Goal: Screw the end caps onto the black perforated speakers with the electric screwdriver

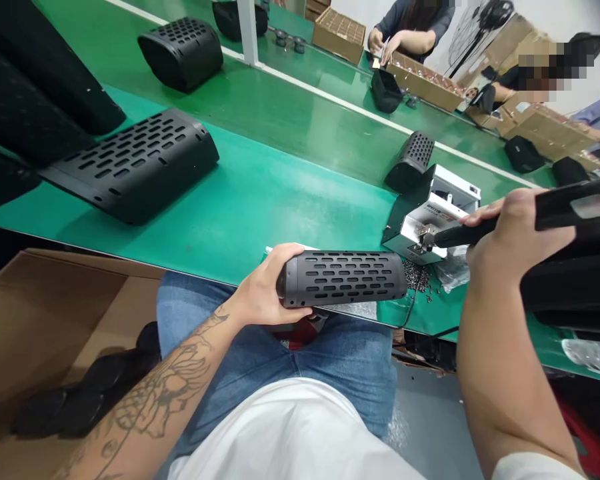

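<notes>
My left hand [273, 287] grips one end of a black slotted housing [353, 277], held level at the table's front edge. In my right hand [513, 230] is a black power screwdriver [575, 208]. Its tip meets the front of a silver and black screw feeder [433, 220]. Small dark screws [417, 277] lie loose on the table just below the feeder, beside a clear plastic bag [454, 270]. The housing's far end sits close to these screws.
Another slotted housing [145, 163] rests on the green table [260, 193] at left, near large black parts [35, 80]. More housings [183, 53] stand on the belt behind. An open carton [55, 313] is at lower left. Co-workers' hands [387, 45] are busy across the line.
</notes>
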Available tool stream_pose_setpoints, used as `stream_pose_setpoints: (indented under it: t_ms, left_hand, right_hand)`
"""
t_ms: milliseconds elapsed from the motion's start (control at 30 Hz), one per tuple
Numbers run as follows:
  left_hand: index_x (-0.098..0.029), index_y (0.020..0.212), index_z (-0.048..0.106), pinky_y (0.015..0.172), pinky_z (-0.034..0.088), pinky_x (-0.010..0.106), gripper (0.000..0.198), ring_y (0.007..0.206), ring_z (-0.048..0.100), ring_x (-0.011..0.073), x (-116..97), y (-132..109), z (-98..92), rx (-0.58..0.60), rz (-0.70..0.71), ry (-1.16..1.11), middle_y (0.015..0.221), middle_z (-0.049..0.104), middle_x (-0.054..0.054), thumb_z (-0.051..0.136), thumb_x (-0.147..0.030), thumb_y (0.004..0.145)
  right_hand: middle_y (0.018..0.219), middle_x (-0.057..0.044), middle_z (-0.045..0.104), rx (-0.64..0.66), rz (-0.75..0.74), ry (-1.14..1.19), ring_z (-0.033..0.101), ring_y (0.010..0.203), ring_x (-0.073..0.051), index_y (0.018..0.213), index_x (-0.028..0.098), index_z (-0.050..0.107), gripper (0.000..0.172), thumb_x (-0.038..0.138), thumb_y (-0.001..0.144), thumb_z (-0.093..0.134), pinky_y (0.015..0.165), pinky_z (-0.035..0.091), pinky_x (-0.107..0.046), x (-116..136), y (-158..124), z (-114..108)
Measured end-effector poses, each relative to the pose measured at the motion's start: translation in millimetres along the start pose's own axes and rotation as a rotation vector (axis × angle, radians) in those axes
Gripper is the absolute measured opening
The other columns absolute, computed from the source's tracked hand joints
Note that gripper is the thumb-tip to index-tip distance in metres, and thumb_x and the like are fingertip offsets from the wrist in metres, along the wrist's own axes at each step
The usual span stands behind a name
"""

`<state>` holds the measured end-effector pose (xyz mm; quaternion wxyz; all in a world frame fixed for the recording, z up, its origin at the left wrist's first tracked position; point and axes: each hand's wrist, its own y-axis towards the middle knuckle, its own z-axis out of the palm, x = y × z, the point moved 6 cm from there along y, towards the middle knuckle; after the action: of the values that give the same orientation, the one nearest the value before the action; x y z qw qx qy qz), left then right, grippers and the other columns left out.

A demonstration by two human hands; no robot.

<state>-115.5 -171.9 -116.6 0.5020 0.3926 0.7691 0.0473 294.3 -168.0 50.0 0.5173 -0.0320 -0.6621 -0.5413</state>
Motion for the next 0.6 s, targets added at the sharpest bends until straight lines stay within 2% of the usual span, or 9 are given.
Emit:
stream_pose_setpoints:
  t_ms: [133, 267, 367, 467, 533, 600]
  left_hand:
    - [-0.031, 0.178, 0.039, 0.13, 0.062, 0.062, 0.117, 0.156, 0.069, 0.0451, 1, 0, -0.1, -0.012, 0.001, -0.019, 0.17, 0.061, 0.021, 0.104, -0.044, 0.082]
    - [-0.03, 0.177, 0.04, 0.133, 0.06, 0.063, 0.116, 0.157, 0.068, 0.0447, 1, 0, 1.1, -0.014, 0.015, -0.018, 0.169, 0.062, 0.02, 0.104, -0.045, 0.081]
    - [-0.031, 0.177, 0.041, 0.132, 0.06, 0.063, 0.116, 0.156, 0.069, 0.0449, 0, 1, 0.6, -0.033, 0.034, -0.014, 0.168, 0.063, 0.02, 0.104, -0.043, 0.081]
    - [-0.032, 0.177, 0.042, 0.131, 0.061, 0.062, 0.114, 0.156, 0.069, 0.0446, -1, 1, 0.5, -0.043, 0.042, -0.016, 0.168, 0.063, 0.02, 0.104, -0.041, 0.082]
    - [-0.031, 0.176, 0.042, 0.132, 0.061, 0.062, 0.113, 0.157, 0.069, 0.0445, -2, 1, 0.9, -0.041, 0.043, -0.013, 0.168, 0.063, 0.02, 0.103, -0.043, 0.083]
    - [-0.03, 0.176, 0.041, 0.133, 0.06, 0.062, 0.114, 0.158, 0.068, 0.0447, -1, 1, 1.7, -0.035, 0.031, -0.008, 0.169, 0.062, 0.02, 0.104, -0.046, 0.083]
  right_hand:
    - [0.057, 0.001, 0.064, 0.064, 0.055, 0.009, 0.063, 0.043, -0.017, 0.074, 0.023, 0.066, 0.019, 0.017, 0.083, 0.081, 0.045, 0.059, -0.032, 6, -12, -2]
    - [0.055, 0.009, 0.06, -0.026, -0.069, 0.04, 0.062, 0.044, -0.014, 0.087, 0.026, 0.063, 0.013, 0.015, 0.092, 0.068, 0.048, 0.058, -0.028, 23, -5, -6]
    - [0.053, 0.01, 0.06, -0.054, -0.048, 0.05, 0.061, 0.042, -0.015, 0.091, 0.027, 0.061, 0.013, 0.017, 0.092, 0.069, 0.046, 0.057, -0.027, 13, 0, -1]
    - [0.051, 0.008, 0.059, -0.002, 0.011, 0.062, 0.06, 0.039, -0.014, 0.083, 0.026, 0.061, 0.019, 0.019, 0.09, 0.077, 0.046, 0.06, -0.028, 2, -3, 6]
    - [0.052, 0.006, 0.059, 0.023, 0.014, 0.058, 0.061, 0.04, -0.014, 0.079, 0.025, 0.062, 0.02, 0.019, 0.091, 0.077, 0.047, 0.062, -0.029, 6, -6, 3]
    - [0.056, 0.006, 0.063, 0.126, 0.094, 0.102, 0.066, 0.047, -0.013, 0.083, 0.024, 0.063, 0.019, 0.018, 0.093, 0.078, 0.053, 0.065, -0.028, 13, -6, -5]
